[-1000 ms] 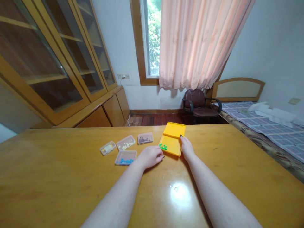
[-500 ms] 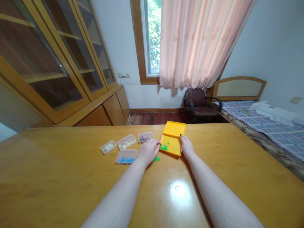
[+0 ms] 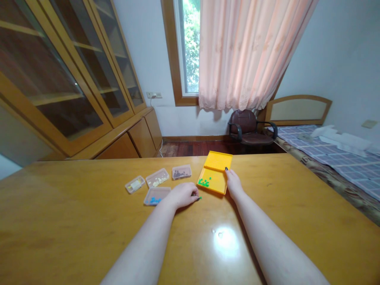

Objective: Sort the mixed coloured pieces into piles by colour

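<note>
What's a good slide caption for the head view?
Left hand by green beads, right hand on yellow box.

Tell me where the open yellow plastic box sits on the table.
In the head view, the open yellow plastic box lies at the middle of the wooden table, toward its far edge, just right of the clear lidded container of dark pieces; the right hand rests against its right side.

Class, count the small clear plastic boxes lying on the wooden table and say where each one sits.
4. Three form a row left of the yellow tray: one with pale contents, one with cream pieces, one with dark pieces. The fourth, holding blue pieces, lies beside the left hand.
</note>
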`<action>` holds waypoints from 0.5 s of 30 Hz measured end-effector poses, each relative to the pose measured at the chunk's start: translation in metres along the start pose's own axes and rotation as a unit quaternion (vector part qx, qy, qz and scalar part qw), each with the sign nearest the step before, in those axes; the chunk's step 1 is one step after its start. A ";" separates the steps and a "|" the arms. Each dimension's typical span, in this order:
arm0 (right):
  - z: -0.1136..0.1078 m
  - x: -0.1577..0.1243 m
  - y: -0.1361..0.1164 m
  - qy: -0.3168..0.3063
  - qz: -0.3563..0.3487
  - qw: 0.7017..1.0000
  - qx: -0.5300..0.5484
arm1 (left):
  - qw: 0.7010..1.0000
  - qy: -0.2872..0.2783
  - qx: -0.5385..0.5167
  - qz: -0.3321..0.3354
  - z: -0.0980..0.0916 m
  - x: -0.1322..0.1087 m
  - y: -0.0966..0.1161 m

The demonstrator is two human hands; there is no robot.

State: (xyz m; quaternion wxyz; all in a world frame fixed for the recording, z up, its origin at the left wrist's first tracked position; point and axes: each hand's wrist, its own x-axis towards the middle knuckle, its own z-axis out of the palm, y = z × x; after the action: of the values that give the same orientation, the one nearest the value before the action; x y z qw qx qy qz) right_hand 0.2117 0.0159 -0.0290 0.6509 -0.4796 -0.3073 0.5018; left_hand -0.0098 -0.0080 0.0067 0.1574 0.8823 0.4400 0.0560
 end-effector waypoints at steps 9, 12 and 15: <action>-0.003 0.004 0.006 -0.004 0.004 1.000 0.002 | 1.000 0.023 0.004 0.018 -0.001 -0.002 0.009; -0.004 0.007 0.009 -0.017 0.008 1.000 0.009 | 0.999 0.012 0.006 0.029 -0.001 -0.001 0.010; -0.006 0.009 0.010 -0.016 0.006 1.000 0.005 | 0.999 0.009 0.021 0.030 0.002 0.001 0.011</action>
State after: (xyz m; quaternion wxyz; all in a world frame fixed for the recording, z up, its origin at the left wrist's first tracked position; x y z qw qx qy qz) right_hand 0.2157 0.0228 -0.0412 0.6448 -0.4703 -0.3126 0.5151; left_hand -0.0003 -0.0133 0.0084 0.1333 0.8976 0.4161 0.0590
